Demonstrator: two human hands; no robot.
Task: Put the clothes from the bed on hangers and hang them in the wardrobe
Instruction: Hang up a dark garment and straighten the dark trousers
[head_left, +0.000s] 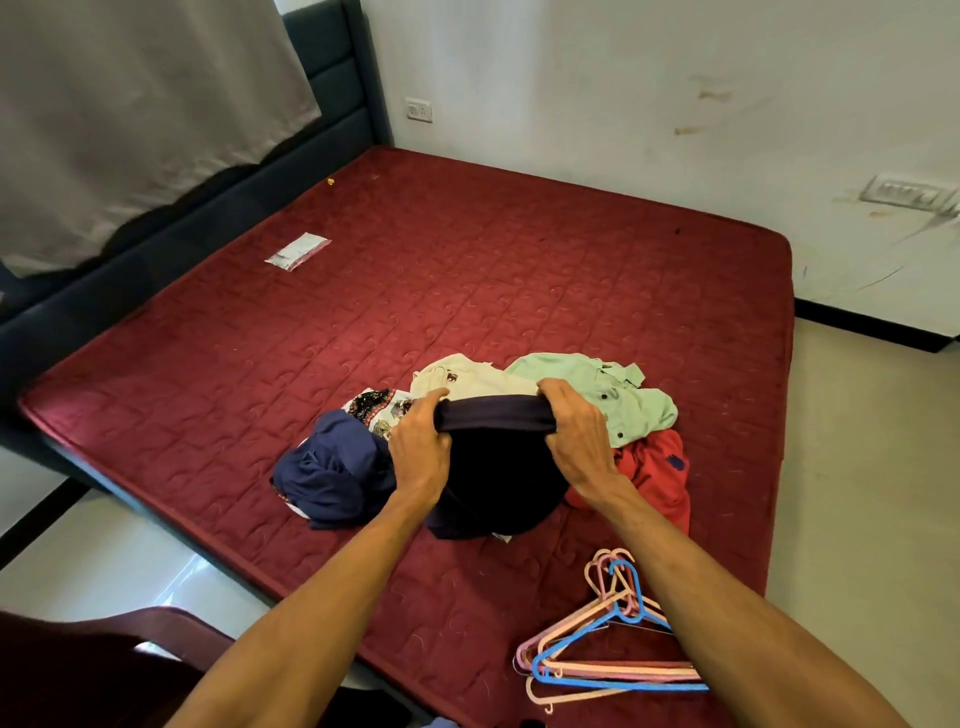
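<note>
The left hand (420, 451) and right hand (578, 435) each gripped an end of a dark navy cloth garment (497, 467), stretched between them above the heaped clothes. Plastic hangers (613, 644) lay near the right forearm on the quilted maroon mattress (467, 270), beside a marked white wall (623, 78).

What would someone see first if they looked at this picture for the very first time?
Probably the two hands in the middle: the left hand and the right hand both grip the top edge of a dark navy garment over a small pile of clothes. All around lies the big red mattress, and near its front right corner sits a bunch of pink, peach and blue hangers.
</note>
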